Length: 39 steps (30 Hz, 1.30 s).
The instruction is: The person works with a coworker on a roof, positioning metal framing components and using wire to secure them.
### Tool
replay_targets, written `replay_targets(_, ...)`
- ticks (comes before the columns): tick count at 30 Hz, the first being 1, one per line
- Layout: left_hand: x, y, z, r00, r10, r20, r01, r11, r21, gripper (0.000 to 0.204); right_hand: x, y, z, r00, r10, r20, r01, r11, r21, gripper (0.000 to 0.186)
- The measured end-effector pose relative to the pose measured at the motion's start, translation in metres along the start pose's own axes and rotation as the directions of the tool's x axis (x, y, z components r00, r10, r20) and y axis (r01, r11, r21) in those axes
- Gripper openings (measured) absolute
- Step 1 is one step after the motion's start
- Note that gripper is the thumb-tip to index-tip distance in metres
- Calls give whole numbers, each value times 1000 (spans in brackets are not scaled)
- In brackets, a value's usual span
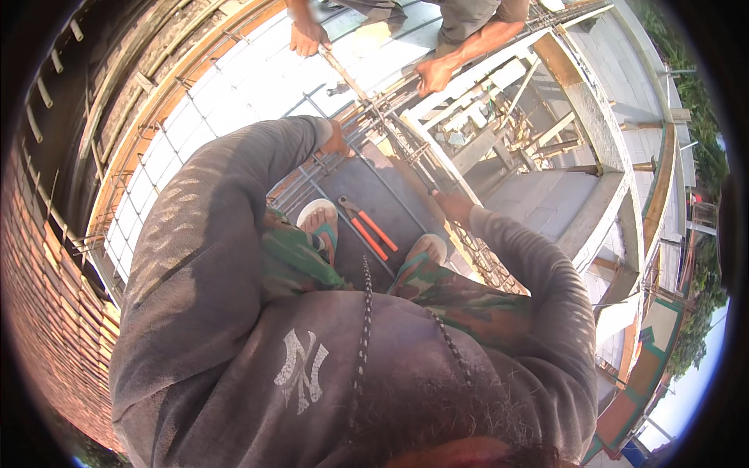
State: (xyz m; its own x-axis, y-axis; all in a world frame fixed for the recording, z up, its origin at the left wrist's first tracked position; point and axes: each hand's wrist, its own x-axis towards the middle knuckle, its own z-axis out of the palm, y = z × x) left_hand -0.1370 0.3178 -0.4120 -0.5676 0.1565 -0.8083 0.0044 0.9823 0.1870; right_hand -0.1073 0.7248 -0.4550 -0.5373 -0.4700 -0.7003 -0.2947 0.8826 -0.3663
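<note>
Two hands among steel rods, pliers between the feet

The person's left hand (337,140) is at the crossing steel rods (390,189), its fingers partly hidden; whether it grips one cannot be told. The right hand (452,207) is at the long cage of thin bars (399,142) on the other side, fingers bent, its grip also unclear. The rods run over a grey surface (355,178) between the two hands. Pliers (376,229) with orange handles lie there between the sandalled feet (320,218), apart from both hands. Farther up, a co-worker's one hand (310,37) is at the end of a brown strip (343,72); the other (437,76) is curled beside the cage. White panels (234,93) lie under a grid of rods to the left.
</note>
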Motion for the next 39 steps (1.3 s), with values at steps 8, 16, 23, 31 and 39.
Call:
replay_targets(8, 3, -8, 8, 1000, -14, 18, 15, 999, -46, 72, -10, -23, -12, 1000, 23, 22, -23, 1000, 17, 69)
replay_targets(16, 5, -8, 14, 999, -34, 27, 36, 994, -104, 77, -11, -30, -16, 982, 156, 104, -181, 936, 301, 69)
replay_targets(23, 1, 3, 3, 998, -18, 63, 22, 997, -70, 75, 2, 11, 12, 999, -33, 31, 32, 999, 21, 64)
replay_targets(31, -5, 3, 5, 997, -42, 69, 46, 997, -59, 73, -10, -27, -4, 986, 84, 141, -111, 974, 198, 64)
replay_targets(39, 10, 0, 10, 996, -48, 71, 53, 996, -69, 76, -22, -31, -7, 987, 159, 15, -155, 929, 336, 71)
